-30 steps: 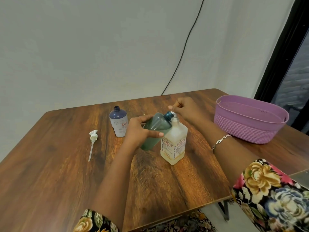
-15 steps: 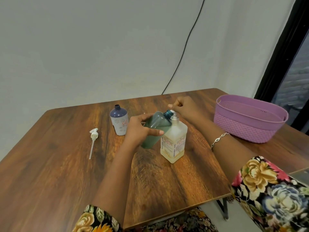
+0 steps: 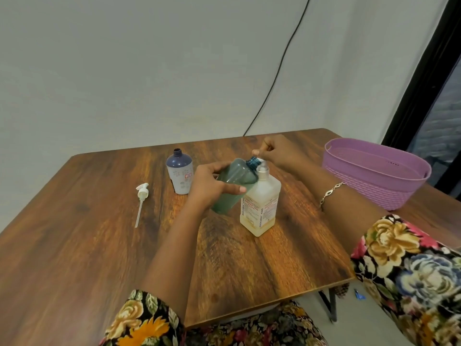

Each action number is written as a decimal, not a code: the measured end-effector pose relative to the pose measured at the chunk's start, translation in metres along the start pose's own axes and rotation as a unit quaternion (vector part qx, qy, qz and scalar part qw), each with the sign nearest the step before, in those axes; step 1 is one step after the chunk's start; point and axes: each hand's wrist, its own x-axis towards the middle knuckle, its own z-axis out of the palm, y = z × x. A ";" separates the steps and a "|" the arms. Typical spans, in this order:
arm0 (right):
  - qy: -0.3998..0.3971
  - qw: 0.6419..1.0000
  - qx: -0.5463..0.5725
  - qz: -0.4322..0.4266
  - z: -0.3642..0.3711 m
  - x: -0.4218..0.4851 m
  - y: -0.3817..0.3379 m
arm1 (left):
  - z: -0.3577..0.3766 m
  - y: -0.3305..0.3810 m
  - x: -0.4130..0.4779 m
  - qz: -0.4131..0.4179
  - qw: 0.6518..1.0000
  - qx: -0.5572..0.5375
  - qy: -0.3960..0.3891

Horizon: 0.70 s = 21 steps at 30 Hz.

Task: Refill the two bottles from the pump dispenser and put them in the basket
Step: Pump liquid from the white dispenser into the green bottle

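My left hand (image 3: 212,187) grips a green translucent bottle (image 3: 233,186), tilted with its open blue neck against the spout of the pump dispenser (image 3: 260,208). That dispenser is a square clear bottle of pale yellow liquid standing mid-table. My right hand (image 3: 277,152) sits curled over the white pump head, which is mostly hidden under it. A second bottle (image 3: 180,174), dark blue on top and white below, stands uncapped behind my left hand. The purple basket (image 3: 371,181) sits at the right table edge with nothing visible inside.
A loose white pump with its long tube (image 3: 141,202) lies on the wooden table (image 3: 74,245) to the left. A black cable (image 3: 277,73) runs down the wall behind. The table's front edge is close to my body.
The hands and both bottles stay where they were; my right hand stays curled over the pump head. The view shifted slightly.
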 end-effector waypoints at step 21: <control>-0.003 1.000 -0.008 -0.011 -0.002 -0.001 -0.002 | -0.001 0.000 -0.002 -0.002 1.000 -0.009 -0.003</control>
